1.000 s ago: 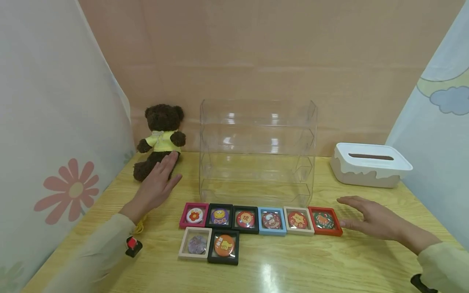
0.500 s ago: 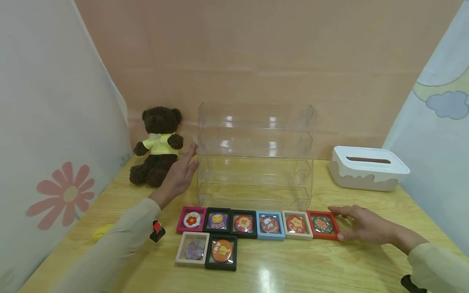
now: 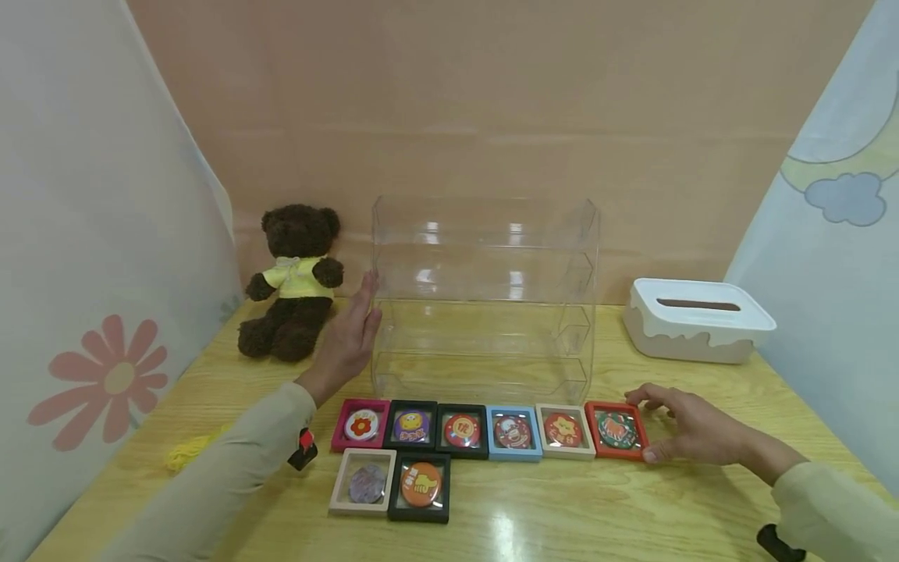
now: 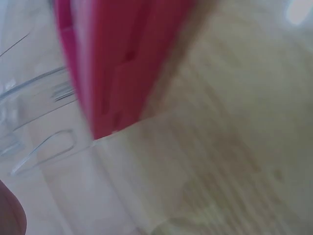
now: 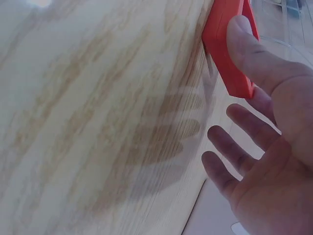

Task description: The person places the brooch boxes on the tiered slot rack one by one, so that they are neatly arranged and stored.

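My right hand (image 3: 702, 429) pinches the red square display frame (image 3: 644, 453) at its right side, thumb on the near corner and index finger at the far one. In the right wrist view the thumb (image 5: 266, 63) lies on the red frame (image 5: 227, 54), while the other fingers hang free. My left hand (image 3: 344, 339) has straight fingers, held upright against or just beside the left side of the clear tiered acrylic rack (image 3: 485, 300). Contact there cannot be told. Closest to the left wrist camera is the magenta frame (image 4: 117, 68).
Left of the red frame runs a row of framed badges, including a light blue frame (image 3: 516, 454). Two more, beige (image 3: 337, 499) and black (image 3: 421, 515), lie nearer. A teddy bear (image 3: 298, 277), yellow yarn (image 3: 190, 451) and a white tissue box (image 3: 698, 324) stand around.
My left hand has moved right, from in front of the bear to the rack's left side. My right hand has moved left onto the red frame. The view has shifted slightly.
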Demonstrator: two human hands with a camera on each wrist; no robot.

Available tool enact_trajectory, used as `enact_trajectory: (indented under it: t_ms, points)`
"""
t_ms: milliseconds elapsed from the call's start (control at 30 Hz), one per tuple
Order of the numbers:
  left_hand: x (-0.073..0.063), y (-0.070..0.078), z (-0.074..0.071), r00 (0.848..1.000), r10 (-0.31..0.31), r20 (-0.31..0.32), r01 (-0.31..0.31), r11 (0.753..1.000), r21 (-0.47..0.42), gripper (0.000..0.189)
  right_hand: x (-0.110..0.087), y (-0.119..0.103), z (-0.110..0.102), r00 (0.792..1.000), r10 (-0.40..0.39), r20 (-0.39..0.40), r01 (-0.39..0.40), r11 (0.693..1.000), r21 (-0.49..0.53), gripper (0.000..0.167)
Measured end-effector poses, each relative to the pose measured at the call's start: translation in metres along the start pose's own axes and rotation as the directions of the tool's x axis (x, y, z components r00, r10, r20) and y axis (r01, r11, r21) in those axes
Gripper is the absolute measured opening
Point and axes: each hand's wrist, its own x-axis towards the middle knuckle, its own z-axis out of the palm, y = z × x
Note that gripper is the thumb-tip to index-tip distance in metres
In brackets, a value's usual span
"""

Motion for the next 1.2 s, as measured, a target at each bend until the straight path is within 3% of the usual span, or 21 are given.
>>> enact_trajectory:
  t_ms: [167, 333, 567, 900, 1100, 1200]
  points:
    - [-0.001, 0.001, 0.003, 0.997, 0.064, -0.05, -0.063, 0.998, 0.02, 0.052, 0.003, 0.001, -0.002, 0.997, -0.048, -0.054, 0.047, 0.999, -0.019, 0.062]
    - [-0.001, 0.001, 0.006, 0.994, 0.076, -0.084, -0.07, 0.995, 0.077, 0.052, 0.004, 0.002, -0.005, 0.99, -0.092, -0.102, 0.092, 0.996, -0.001, 0.05]
    - [-0.001, 0.004, 0.009, 0.986, 0.114, -0.124, -0.1, 0.988, 0.113, 0.051, 0.001, 0.002, -0.006, 0.959, -0.152, -0.238, 0.161, 0.987, 0.021, 0.031]
    - [0.001, 0.003, 0.013, 0.98, 0.124, -0.157, -0.102, 0.984, 0.144, 0.052, -0.004, 0.005, -0.013, 0.959, -0.035, -0.28, 0.082, 0.984, 0.158, 0.016]
    - [0.004, 0.004, 0.011, 0.972, 0.139, -0.188, -0.111, 0.982, 0.15, 0.051, -0.007, 0.002, -0.025, 0.938, 0.048, -0.343, 0.015, 0.984, 0.176, 0.013]
    - [0.004, 0.005, 0.01, 0.97, 0.13, -0.207, -0.105, 0.986, 0.127, 0.05, -0.008, 0.001, -0.034, 0.926, 0.11, -0.361, -0.025, 0.972, 0.233, 0.007]
